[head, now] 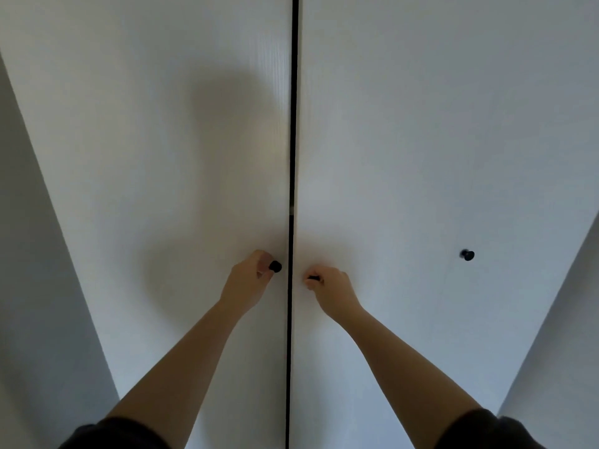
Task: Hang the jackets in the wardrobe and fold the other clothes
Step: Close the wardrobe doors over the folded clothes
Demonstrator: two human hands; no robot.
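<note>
The wardrobe (372,76) fills the frame straight ahead of you, both doors closed or very nearly so. No jackets or other clothes are in view. Starting at the left, the left door (146,157) runs from top to bottom of the frame as one tall white panel. Your left hand (249,280), below centre, curls its fingers round the left knob (275,266), whose black head shows just past your fingertips. That knob sits close beside the dark gap (293,124), the narrow upright line between the doors near the middle of the frame. Just across it, at much the same height, is the right knob (313,278). Your right hand (332,288) grips it so closely that only a sliver of black shows. The right door (405,140) spreads away towards the right edge. A third knob (467,255) stands further right, well apart from both hands and untouched; you cannot tell from here whether it belongs to another door. What matters for the move ahead is that the two gripped knobs flank the gap, each hand on its own side, equally near and neither arm crossing. The hinges probably lie at the outer edges, so I judge each door should swing out towards you and away from the gap: left door to the left, right door to the right.
</note>
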